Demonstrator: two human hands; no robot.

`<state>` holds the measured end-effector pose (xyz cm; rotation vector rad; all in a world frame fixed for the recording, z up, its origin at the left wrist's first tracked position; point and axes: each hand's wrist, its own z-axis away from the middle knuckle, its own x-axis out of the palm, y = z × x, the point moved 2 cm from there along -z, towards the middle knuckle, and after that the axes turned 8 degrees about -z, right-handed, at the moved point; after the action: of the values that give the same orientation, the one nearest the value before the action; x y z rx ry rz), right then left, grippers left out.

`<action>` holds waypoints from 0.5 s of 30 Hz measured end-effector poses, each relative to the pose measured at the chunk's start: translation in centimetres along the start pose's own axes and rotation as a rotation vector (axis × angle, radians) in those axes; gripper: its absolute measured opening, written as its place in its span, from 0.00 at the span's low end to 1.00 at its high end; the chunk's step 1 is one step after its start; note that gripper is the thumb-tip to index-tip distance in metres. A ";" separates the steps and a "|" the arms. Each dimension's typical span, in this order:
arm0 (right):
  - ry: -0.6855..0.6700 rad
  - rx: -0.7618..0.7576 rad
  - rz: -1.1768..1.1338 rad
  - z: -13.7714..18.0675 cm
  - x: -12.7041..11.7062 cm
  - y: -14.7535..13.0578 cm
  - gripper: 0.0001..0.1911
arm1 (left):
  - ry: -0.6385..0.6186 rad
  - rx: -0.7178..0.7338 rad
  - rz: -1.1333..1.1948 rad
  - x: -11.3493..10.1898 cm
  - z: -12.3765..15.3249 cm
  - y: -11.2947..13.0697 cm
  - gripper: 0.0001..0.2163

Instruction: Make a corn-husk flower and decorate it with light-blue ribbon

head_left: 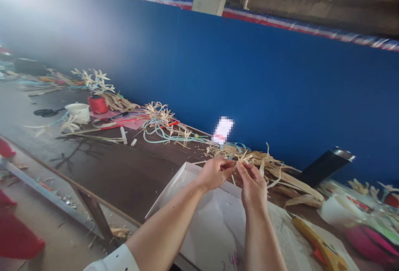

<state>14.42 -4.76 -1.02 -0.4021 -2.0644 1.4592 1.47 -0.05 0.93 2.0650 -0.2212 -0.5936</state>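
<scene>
My left hand [215, 172] and my right hand [253, 183] meet above a white cardboard box [199, 221], both pinching a small bundle of dried straw strips [240, 158] between fingertips. The strips fan out upward from between the fingers. Just behind the hands lies a heap of dried husk strips [280, 171] on the dark wooden table [124, 171].
A black flask [326, 165] leans against the blue wall. A white cup [338, 210] and a yellow tool [318, 244] lie at right. Farther left are straw flowers [157, 111], light-blue cord [162, 136], a red tape roll [97, 104], a white bowl [77, 112] and black scissors [46, 112].
</scene>
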 end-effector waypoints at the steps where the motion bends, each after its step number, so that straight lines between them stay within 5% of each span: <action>1: 0.010 -0.003 -0.011 0.0 0.0 -0.1 0.20 | -0.004 -0.025 0.021 0.1 0.0 -0.2 0.18; 4: 0.034 -0.008 -0.025 0.0 0.0 -0.3 0.20 | -0.027 -0.083 0.126 0.4 -0.1 -0.9 0.24; 9: 0.023 0.003 0.019 0.1 0.2 -0.3 0.18 | 0.011 -0.088 0.101 0.7 -0.4 -1.7 0.11; 15: -0.043 0.008 0.028 0.3 0.5 -0.4 0.19 | 0.059 -0.075 0.075 0.4 -0.4 -1.3 0.08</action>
<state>13.91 -4.83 -0.62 -0.4010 -2.0931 1.5045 1.97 0.80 -0.13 1.9899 -0.2379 -0.4871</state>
